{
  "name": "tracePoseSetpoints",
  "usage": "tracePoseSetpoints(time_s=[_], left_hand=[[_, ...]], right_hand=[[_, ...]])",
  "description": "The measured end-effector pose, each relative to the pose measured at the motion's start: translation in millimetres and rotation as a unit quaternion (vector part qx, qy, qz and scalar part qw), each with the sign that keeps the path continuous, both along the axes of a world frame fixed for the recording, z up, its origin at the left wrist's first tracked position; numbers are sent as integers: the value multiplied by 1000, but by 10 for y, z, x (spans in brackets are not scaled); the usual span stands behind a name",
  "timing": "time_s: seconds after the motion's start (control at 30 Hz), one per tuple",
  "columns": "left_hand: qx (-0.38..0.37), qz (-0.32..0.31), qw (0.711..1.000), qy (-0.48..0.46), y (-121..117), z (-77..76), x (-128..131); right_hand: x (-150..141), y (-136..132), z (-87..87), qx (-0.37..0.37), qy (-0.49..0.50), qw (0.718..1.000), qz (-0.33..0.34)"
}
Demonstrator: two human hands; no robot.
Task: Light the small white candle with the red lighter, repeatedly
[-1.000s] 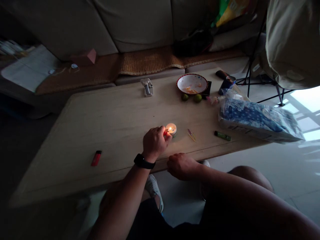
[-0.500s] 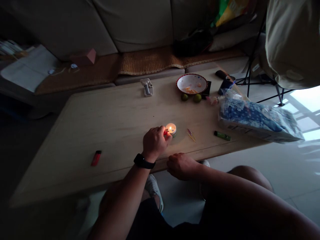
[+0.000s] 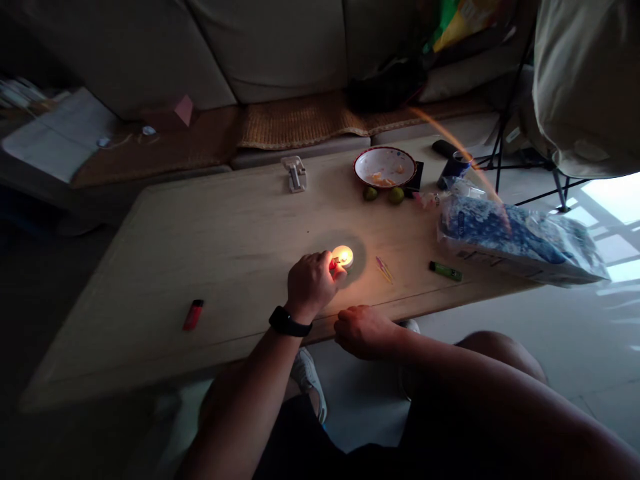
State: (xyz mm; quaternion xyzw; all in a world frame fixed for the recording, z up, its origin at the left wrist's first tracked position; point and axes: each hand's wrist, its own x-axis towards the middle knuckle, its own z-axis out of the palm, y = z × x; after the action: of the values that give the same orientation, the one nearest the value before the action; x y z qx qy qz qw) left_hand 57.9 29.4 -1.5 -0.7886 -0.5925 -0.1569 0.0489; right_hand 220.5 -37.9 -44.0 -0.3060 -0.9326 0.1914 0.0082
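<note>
No text legible; markings on the blue-patterned pack (image 3: 525, 243) (three o'clock) and yellow-green bag (image 3: 456, 28) (one o'clock) are blurred.

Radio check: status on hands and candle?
Left hand: red lighter held at candle. Right hand: curled by table edge. Flame at candle top. Nothing visibly blocking.

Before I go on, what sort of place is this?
Most likely a living room: a long sofa with a woven mat on its seat, and a low table in front, bearing a red-rimmed bowl.
</note>
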Motion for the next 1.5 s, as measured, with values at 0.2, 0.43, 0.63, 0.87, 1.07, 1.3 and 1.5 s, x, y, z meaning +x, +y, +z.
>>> tracePoseSetpoints(time_s=[0.2, 0.43, 0.63, 0.87, 1.07, 1.3, 1.5], left_hand=[[17, 8, 999, -38, -30, 21, -35], [31, 1, 987, -157, -99, 86, -354], [37, 79, 975, -204, -115, 76, -596], [33, 118, 962, -244, -143, 57, -697], [23, 115, 959, -258, -163, 36, -725], [11, 120, 962, -245, -165, 26, -698], [6, 113, 966, -231, -162, 6, -681]], right_hand=[[-5, 2, 10, 1, -5, 1000, 9], [4, 6, 22, 5, -11, 1000, 16], [4, 6, 42, -9, -10, 1000, 12], [-3, 3, 1, -5, -14, 1000, 3], [-2, 6, -22, -7, -16, 1000, 5], [-1, 4, -14, -6, -11, 1000, 5], [4, 2, 0, 4, -6, 1000, 9]])
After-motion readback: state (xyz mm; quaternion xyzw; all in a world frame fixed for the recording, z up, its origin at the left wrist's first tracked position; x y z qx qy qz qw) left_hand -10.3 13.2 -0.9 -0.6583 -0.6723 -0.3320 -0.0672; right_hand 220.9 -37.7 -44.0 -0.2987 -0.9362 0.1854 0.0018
